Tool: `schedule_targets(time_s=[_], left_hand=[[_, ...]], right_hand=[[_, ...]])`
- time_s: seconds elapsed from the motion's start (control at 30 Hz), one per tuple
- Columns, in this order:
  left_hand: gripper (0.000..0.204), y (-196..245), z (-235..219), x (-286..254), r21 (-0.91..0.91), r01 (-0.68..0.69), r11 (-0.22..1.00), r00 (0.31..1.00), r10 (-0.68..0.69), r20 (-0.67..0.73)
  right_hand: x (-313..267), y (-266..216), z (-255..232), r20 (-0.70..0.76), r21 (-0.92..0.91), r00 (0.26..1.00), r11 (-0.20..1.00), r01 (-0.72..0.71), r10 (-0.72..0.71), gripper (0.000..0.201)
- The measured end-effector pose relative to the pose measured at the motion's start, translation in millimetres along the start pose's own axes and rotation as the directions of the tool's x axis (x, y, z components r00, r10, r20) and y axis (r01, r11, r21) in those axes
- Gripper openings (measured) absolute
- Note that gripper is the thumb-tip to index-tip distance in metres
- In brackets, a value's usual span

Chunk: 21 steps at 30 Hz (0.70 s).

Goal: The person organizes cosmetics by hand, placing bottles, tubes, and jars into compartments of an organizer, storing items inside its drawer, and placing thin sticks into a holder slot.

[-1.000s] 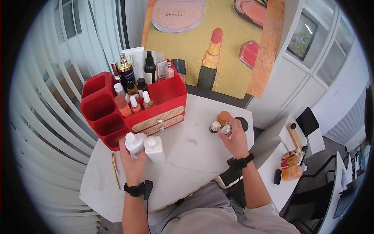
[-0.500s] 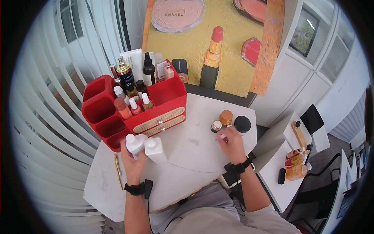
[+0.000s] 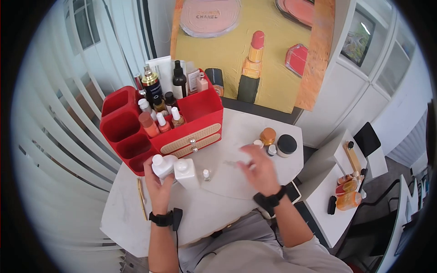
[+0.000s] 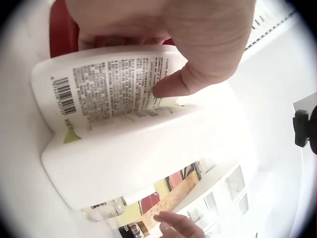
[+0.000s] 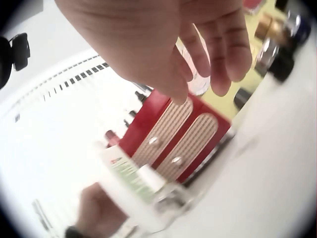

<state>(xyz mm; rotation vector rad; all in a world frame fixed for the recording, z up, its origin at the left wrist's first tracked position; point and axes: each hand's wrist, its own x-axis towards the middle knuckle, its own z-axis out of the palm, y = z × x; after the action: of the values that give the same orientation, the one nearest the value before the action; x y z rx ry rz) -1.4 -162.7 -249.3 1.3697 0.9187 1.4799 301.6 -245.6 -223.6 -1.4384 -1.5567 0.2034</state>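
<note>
gripping a round-shouldered white bottle at the near left of the marble-patterned tabletop, the person's left hand curls round it, with the thumb lying on its printed back label in the left wrist view. just to the right of this bottle is a square-shouldered white bottle, and right of that a small clear bottle with a white cap stands on the tabletop.

the right hand is released, its fingers loosely extended and holding nothing, over the right part of the tabletop. beyond it, at the far right, sit an amber-lidded jar, a black-lidded jar and a small jar; another small pale-topped container is partly hidden by the fingers.

at the far left stands a red cosmetics organizer with two woven-front drawers, carrying a black spray bottle, a white tube and two white-capped nail polish bottles. slim gold sticks lie near the left edge of the tabletop. behind the tabletop is a painting of makeup.
</note>
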Motion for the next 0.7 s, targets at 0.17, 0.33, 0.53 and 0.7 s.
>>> schedule_targets(time_s=[0.17,0.33,0.53,0.7], left_hand=[[0.061,7,5,0,0.060,0.008,0.998,1.000,-0.007,-0.011],[0.061,3,3,1,0.059,-0.043,0.997,0.999,0.043,0.005],[0.064,0,3,2,0.047,-0.040,0.998,0.999,0.039,0.006],[0.065,3,3,1,0.048,-0.053,0.997,0.999,0.053,-0.002]], right_hand=[[-23,41,-46,-0.010,-0.633,0.992,0.767,-0.104,0.126,0.056],[-37,28,-31,0.100,-0.643,0.977,0.762,-0.080,0.187,0.060],[-21,-5,-15,0.323,-0.310,0.946,0.947,0.085,0.020,0.056],[-5,1,0,0.299,-0.357,0.954,0.931,0.080,0.032,0.047]])
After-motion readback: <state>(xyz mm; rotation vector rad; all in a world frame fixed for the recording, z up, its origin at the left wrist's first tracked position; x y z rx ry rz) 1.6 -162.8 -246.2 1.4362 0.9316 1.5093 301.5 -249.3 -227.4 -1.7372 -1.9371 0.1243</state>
